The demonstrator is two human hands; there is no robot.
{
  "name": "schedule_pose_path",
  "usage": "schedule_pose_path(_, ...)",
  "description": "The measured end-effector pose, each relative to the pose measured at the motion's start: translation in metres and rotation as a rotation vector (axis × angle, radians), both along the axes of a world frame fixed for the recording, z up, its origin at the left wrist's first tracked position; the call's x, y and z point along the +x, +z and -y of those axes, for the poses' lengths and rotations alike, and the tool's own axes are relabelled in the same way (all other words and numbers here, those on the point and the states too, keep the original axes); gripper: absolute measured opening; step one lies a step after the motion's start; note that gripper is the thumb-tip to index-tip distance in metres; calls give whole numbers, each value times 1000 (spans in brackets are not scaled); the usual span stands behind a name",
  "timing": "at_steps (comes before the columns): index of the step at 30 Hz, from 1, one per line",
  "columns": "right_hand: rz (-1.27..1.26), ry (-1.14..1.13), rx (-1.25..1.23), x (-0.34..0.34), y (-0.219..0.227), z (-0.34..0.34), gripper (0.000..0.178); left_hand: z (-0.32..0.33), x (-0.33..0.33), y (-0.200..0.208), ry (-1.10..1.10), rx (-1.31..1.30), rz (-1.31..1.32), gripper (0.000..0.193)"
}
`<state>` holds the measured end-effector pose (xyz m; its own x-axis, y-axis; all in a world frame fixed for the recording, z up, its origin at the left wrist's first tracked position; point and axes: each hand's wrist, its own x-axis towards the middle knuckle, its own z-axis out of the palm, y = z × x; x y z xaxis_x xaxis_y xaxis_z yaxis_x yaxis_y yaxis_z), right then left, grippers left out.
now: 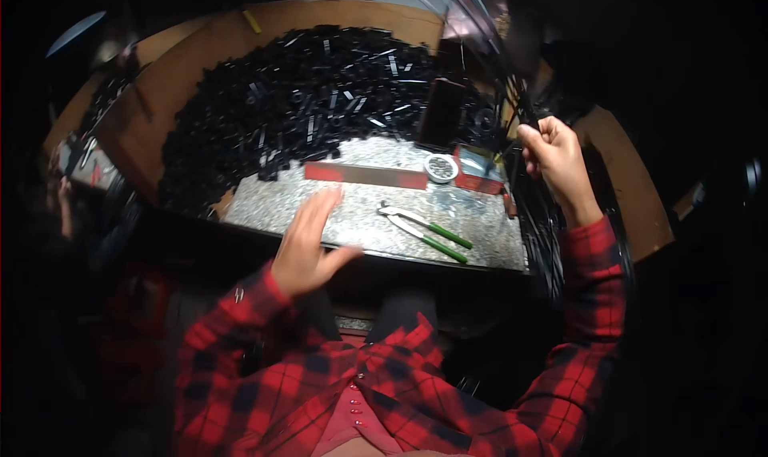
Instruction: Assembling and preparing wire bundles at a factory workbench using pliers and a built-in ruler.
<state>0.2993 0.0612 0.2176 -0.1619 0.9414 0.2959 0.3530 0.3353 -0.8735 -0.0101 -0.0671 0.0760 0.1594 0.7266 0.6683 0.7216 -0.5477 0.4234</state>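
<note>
My left hand (308,241) hovers open, fingers apart, above the near edge of a speckled stone slab (352,209), holding nothing. My right hand (556,157) is raised at the right, its fingers closed around thin black rods (512,81) that run up and away toward the top of the view. A pair of pliers with green handles (424,231) lies on the slab between my hands. Both sleeves are red-and-black plaid.
A large heap of small black parts (312,97) covers a brown board (208,49) behind the slab. A red flat bar (364,175), a small round tin (440,167), a red box (478,171) and a dark upright block (442,113) stand at the slab's back.
</note>
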Motion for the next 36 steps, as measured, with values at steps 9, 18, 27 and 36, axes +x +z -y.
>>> schedule_pose_path(9, -90, 461, -200, -91, -31, 37, 20, -41, -28, 65, 151, 3, 394, 90)
schedule_pose_path(18, -59, 676, -337, -135, -20, 50, 20, -32, -22, 58, -31, 75, 277, 106)
schedule_pose_path(27, -199, 750, -464, -131, -46, 70, 38, -39, 19, 39, -82, 29, 688, 64)
schedule_pose_path(36, 60, 571, -256, -69, -94, 91, 27, -47, -17, 50, -58, -129, 849, 16)
